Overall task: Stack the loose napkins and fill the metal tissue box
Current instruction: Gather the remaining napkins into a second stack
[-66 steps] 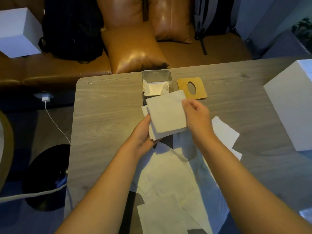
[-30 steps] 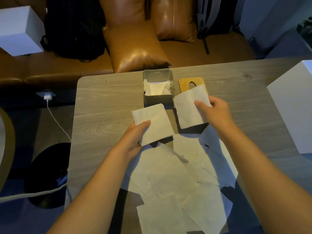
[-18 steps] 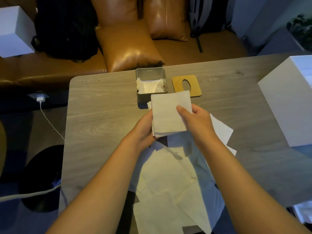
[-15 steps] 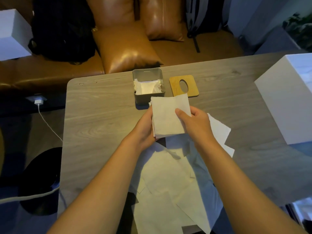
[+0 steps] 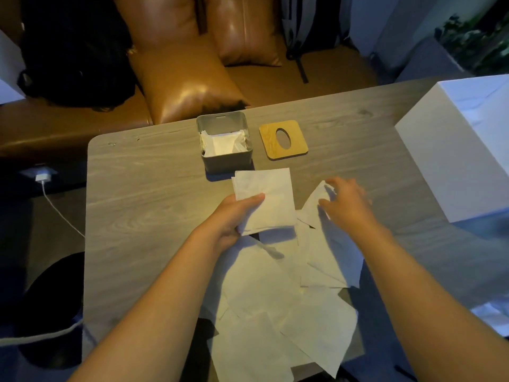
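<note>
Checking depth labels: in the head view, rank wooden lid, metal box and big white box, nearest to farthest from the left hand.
From the left hand:
1. Metal box, just ahead of it, napkins inside.
2. Wooden lid, ahead and to the right, beside the metal box.
3. White box, far right of the table.

A tan leather sofa (image 5: 170, 78) with cushions sits behind the grey wood-grain table (image 5: 143, 188) in dim light.

A grey wood-grain table (image 5: 143, 188) carries an open metal tissue box (image 5: 225, 161) near its far edge, a wooden lid (image 5: 283, 140) with an oval hole just beside it, a large white box (image 5: 451, 161) at the right edge, and loose napkins (image 5: 275, 299) spread toward the near edge.
</note>
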